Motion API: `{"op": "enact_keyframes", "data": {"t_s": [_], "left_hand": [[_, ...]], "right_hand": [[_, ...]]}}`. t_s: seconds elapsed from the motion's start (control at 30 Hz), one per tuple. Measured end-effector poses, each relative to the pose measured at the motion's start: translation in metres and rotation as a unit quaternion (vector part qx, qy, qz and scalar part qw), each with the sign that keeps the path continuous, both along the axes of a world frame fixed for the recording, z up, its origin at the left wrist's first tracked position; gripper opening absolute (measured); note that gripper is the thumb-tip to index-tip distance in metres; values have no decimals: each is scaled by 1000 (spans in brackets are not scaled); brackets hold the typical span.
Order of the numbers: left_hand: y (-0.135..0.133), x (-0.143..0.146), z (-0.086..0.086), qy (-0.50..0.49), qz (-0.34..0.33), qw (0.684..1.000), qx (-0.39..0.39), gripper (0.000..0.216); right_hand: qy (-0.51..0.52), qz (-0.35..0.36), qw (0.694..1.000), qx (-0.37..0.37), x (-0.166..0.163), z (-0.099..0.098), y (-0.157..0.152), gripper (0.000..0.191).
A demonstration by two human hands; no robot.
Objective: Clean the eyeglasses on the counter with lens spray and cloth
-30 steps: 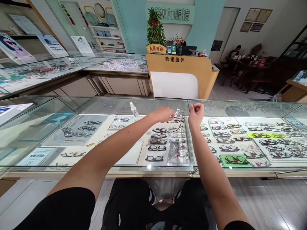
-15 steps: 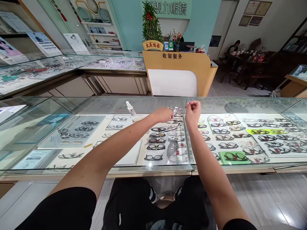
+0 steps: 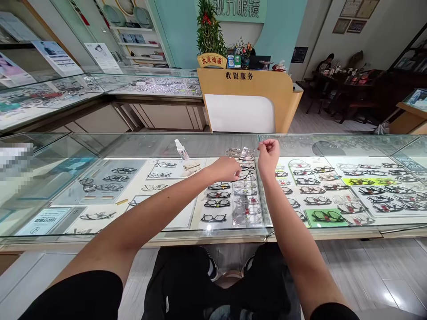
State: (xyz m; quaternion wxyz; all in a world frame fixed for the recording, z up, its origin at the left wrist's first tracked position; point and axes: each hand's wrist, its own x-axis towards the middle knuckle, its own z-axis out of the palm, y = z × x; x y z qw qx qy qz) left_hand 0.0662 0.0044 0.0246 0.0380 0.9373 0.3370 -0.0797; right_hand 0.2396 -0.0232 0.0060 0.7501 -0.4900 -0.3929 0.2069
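My left hand (image 3: 224, 170) reaches over the glass counter with its fingers curled closed. Thin dark-rimmed eyeglasses (image 3: 246, 175) show just beyond its fingertips; whether the hand grips them I cannot tell. Close to its right, my right hand (image 3: 268, 156) is raised with thumb and fingers pressed together near the counter's far part. Anything inside that pinch is hidden. Below my left hand, black eyeglasses (image 3: 217, 203) lie in a column beside a column of clear-rimmed eyeglasses (image 3: 247, 210). More frames (image 3: 240, 152) with a small white tag sit just past my hands.
A white spray bottle (image 3: 182, 150) stands behind a crumpled pale cloth (image 3: 191, 167), left of my hands. Several eyeglasses (image 3: 312, 191) fill the right side of the glass counter (image 3: 140, 144). Across the aisle stands a wooden cashier desk (image 3: 247, 84); a person sits at the back right.
My left hand has moved a little toward me and left, now covering part of the eyeglasses column. More of the cloth shows behind the forearm. My right hand stays almost still.
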Motion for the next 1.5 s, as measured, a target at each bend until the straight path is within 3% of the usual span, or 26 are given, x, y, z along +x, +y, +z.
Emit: {"op": "enact_keyframes", "data": {"t_s": [0.47,0.67,0.83,1.0,1.27,1.5], "left_hand": [[14,-1,2,-14,11,1000,-15,15],[46,8,11,-61,60,996,30,28],[74,25,2,-47,55,997,22,25],[85,34,-6,-35,51,998,19,21],[82,33,-6,-41,44,998,10,23],[69,22,20,-71,43,997,11,25]], "right_hand": [[-12,-2,1000,-17,-1,-1,1,10],[-7,-11,1000,-9,-1,2,-1,10],[-1,22,999,-47,2,3,-3,10],[10,25,998,-62,4,0,2,14],[2,34,998,-55,1,0,5,50],[41,32,999,-8,0,11,-3,68]]}}
